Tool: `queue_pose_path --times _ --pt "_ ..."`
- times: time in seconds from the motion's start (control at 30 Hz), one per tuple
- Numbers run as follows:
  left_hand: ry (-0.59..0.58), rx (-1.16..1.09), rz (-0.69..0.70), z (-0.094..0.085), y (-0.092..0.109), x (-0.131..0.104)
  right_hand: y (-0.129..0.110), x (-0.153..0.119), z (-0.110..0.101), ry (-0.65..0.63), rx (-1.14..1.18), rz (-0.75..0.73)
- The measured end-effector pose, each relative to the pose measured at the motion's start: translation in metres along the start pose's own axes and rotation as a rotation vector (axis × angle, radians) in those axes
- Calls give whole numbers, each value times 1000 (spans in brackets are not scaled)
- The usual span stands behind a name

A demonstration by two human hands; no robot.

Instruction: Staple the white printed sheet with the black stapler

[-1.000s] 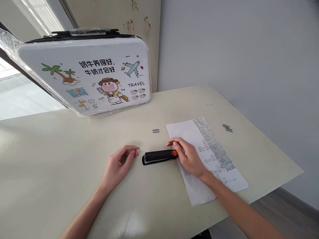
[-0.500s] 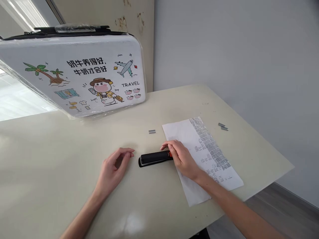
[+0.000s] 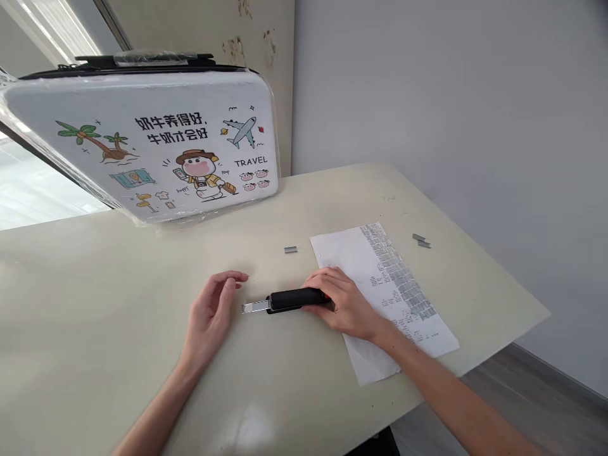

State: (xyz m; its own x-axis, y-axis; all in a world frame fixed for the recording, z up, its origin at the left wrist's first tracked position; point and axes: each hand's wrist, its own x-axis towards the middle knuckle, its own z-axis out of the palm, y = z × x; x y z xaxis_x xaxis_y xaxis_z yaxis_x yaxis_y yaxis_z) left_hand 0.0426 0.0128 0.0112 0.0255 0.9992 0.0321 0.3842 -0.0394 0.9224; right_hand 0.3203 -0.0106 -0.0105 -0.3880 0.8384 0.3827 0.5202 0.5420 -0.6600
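The right hand grips a black stapler, silver tray out — left hand half-curled, empty.

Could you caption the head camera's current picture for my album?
The right hand holds a black stapler, its metal tray sticking out toward the left hand.

The stapler is black with an orange-red patch, its staple tray silver. The paper sheet is white, printed black, with a mottled grey band. Staple strips are grey, the bench cream. The suitcase is white, bearing black lettering and multicoloured cartoons; the wall is blue-grey.
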Motion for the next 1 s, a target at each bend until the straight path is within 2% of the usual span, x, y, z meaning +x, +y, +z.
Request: queue_pose_path --times 0.1,0.2,0.3,0.4,0.53,0.77,0.9,1.0 --pt "-41 -217 -79 5 1 -3 1 -2 1 98 20 -35" --pt "-98 -617 -179 15 0 -7 2 -3 1 214 8 -97" --pt "-147 -940 -398 25 4 -12 1 -4 2 267 -72 -190" --pt "-150 -1081 -609 29 10 -14 -3 -5 4 251 -165 -274" --pt "-153 -1157 -688 28 17 -11 -9 -4 5 180 -222 -329" --pt "-100 -1173 -741 25 15 -4 -10 -5 8 69 -245 -316" --pt "-89 -1089 -704 26 15 -3 -12 -8 7 129 -243 -350" --pt "-52 -995 -632 24 16 -1 -18 -8 6 215 -141 -234"
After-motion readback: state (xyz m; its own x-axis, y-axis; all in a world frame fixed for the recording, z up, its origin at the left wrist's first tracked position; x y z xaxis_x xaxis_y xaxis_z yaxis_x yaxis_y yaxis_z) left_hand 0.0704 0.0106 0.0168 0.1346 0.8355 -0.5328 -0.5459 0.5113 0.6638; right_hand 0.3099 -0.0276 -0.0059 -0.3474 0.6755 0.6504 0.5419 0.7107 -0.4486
